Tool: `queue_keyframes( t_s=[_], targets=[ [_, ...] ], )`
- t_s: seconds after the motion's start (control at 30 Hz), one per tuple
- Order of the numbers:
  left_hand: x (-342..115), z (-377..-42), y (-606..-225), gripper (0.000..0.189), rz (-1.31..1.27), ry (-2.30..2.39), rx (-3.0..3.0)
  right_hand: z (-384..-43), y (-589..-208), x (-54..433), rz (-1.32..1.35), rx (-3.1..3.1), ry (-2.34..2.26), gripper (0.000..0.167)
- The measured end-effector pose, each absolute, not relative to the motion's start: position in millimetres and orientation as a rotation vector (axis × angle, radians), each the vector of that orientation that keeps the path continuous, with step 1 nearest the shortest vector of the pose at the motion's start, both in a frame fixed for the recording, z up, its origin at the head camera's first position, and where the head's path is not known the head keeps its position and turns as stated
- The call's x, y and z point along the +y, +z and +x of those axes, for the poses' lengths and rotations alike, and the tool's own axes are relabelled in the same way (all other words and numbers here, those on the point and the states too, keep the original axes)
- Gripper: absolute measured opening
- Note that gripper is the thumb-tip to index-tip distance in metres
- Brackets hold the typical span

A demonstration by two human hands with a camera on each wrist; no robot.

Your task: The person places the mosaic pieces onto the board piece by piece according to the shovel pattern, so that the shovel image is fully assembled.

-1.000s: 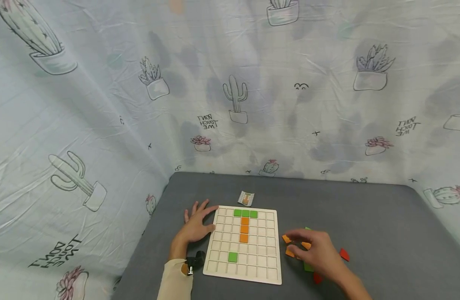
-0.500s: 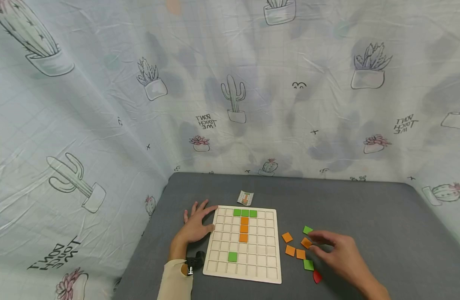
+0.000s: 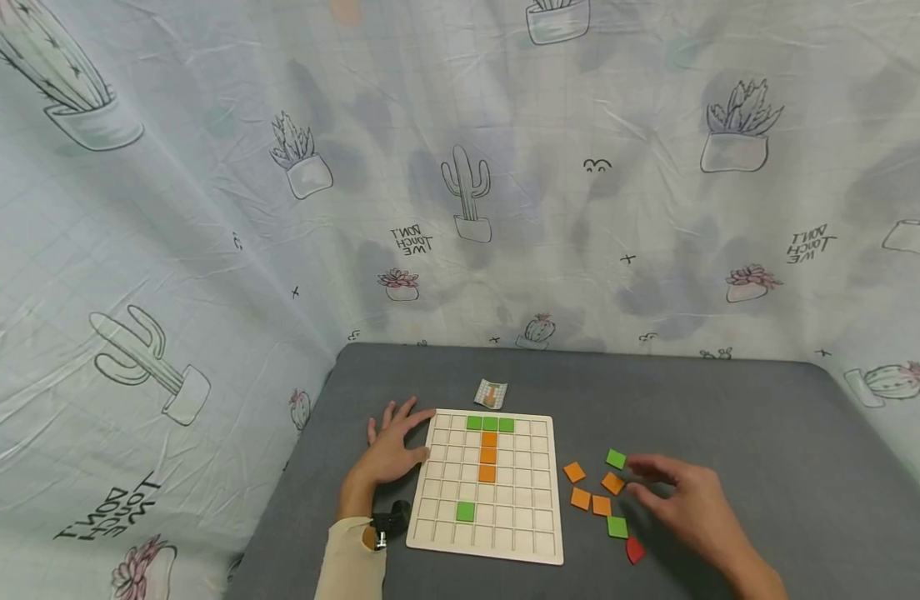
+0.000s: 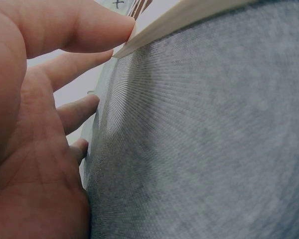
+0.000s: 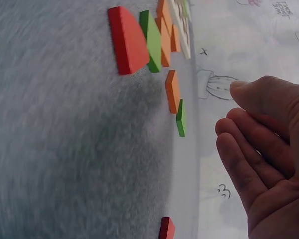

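My left hand (image 3: 388, 457) rests at the left edge of the pale gridded board (image 3: 523, 479). Its thumb and index finger touch the edge, and its other fingers are spread. On the board lie a row of green tiles (image 3: 490, 424), a column of orange tiles (image 3: 488, 456) and a lone green tile (image 3: 465, 512). My right hand (image 3: 688, 504) hovers right of the loose pieces, fingers loosely bent, nothing in it. Nearest to it are an orange tile (image 3: 613, 483) and a green tile (image 3: 616, 459). A red rounded piece (image 5: 127, 42) appears in the right wrist view.
Several more loose orange tiles (image 3: 580, 498) and another green tile (image 3: 617, 527) lie right of the board. A small patterned card (image 3: 491, 394) sits behind it. A second red piece (image 5: 167, 228) shows low in the right wrist view. Cactus-print cloth (image 3: 535, 208) hangs behind the grey table.
My right hand has drawn back to the right from over the loose tiles, uncovering them. A red piece seen at the right earlier is now hidden in the head view. The left hand stays put.
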State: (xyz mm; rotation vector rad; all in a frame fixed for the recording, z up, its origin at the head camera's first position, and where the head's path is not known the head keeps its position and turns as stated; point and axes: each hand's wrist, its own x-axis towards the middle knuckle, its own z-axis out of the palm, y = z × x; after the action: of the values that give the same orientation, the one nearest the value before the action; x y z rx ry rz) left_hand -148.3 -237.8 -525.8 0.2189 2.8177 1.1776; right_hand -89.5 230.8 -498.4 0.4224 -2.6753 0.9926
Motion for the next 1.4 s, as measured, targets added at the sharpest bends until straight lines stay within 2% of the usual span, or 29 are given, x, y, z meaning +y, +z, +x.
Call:
queue_keyframes(
  t_s=[0.9, 1.4],
  targets=[
    [-238.0, -148.8, -527.8, 0.066, 0.202, 1.182, 2.823, -85.5, -519.5, 204.7, 0.107, -2.775, 1.061, 0.031],
    [-237.8, -148.7, -527.2, 0.066, 0.197, 1.197, 2.818, -87.1, -519.9, 200.6, 0.125, -2.804, 1.011, 0.034]
  ],
)
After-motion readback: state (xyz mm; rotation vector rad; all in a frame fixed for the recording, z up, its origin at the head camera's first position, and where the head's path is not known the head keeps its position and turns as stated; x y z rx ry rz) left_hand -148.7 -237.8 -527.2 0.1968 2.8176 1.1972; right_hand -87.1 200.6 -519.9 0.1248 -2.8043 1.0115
